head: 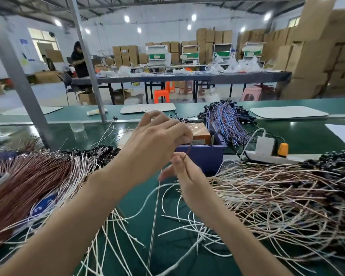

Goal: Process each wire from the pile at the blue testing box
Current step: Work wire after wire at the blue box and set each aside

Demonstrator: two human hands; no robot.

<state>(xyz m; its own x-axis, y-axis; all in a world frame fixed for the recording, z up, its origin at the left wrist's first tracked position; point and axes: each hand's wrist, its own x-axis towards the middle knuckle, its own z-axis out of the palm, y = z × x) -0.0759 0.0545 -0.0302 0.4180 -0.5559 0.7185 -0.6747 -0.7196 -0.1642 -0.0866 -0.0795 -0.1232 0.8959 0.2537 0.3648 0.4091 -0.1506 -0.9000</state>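
Brown, thin wire sits pinched by left hand and right hand, fingers curled, before boxy blue testing box.

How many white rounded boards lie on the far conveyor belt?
3: left board, middle board, right board. Others may lie out of frame.

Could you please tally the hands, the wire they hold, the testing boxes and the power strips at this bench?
Hands: 2, left hand and right hand
Held brown wire: 1
Blue testing box: 1
White power strip: 1
Total: 5
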